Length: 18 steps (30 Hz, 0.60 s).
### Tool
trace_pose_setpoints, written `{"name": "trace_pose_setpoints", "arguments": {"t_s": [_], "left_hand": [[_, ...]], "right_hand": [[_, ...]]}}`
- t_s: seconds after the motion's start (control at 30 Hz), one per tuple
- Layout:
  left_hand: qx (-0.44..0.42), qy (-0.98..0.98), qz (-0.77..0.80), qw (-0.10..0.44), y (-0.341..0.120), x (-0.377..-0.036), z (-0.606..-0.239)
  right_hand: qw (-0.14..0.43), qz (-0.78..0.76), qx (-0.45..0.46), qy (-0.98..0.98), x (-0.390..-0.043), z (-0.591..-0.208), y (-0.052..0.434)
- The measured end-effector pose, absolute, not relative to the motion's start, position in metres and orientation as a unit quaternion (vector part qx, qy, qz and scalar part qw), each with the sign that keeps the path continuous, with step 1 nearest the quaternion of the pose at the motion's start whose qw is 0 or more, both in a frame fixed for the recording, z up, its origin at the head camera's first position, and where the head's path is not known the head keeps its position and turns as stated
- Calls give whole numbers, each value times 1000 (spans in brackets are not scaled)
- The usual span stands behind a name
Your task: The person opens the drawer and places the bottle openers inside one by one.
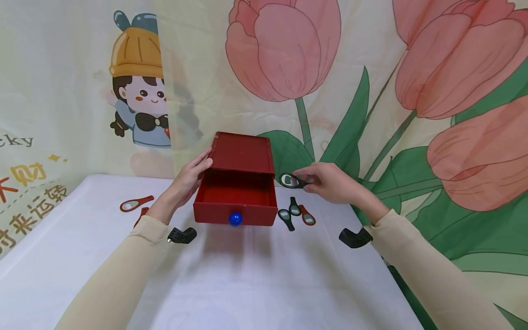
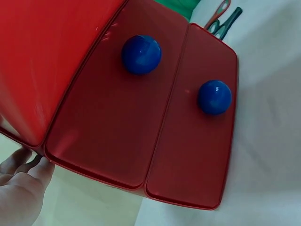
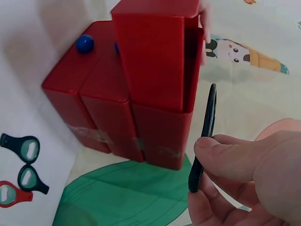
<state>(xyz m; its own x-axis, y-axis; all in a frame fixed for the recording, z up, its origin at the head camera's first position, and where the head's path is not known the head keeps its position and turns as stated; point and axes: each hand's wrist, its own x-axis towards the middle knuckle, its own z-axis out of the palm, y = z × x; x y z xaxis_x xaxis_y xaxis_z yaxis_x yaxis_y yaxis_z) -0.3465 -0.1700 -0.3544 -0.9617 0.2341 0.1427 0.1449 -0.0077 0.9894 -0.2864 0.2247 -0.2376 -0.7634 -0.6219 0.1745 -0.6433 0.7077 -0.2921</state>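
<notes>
A red drawer box (image 1: 241, 153) stands at the middle of the table, its top drawer (image 1: 222, 214) pulled out by a blue knob-fronted face. My left hand (image 1: 187, 179) rests against the box's left side, fingers fairly straight. Beside the box's right side, my right hand (image 1: 332, 183) pinches a black magnifying glass (image 3: 208, 122) by its handle, held above the table between thumb and fingers. In the head view, its lens end points toward the box. The drawer's visible inside shows no items. Two lower drawer fronts (image 2: 110, 113) with blue knobs show in the left wrist view.
Right of the box lie two black magnifying glasses (image 1: 286, 219) and a red magnifying glass (image 1: 307, 216). Left of it, another red magnifying glass (image 1: 136, 203) lies near a red item (image 1: 142, 214) partly hidden by my left arm. A patterned curtain (image 1: 198, 82) hangs behind the white table (image 1: 255, 284).
</notes>
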Motion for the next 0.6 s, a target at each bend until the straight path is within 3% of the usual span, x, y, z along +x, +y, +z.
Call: {"name": "trace_pose_setpoints", "arguments": {"t_s": [0.6], "left_hand": [[140,704,695,34,-171,-345,-352]], "right_hand": [[18,175,368,-913,-292,-220,183]]}}
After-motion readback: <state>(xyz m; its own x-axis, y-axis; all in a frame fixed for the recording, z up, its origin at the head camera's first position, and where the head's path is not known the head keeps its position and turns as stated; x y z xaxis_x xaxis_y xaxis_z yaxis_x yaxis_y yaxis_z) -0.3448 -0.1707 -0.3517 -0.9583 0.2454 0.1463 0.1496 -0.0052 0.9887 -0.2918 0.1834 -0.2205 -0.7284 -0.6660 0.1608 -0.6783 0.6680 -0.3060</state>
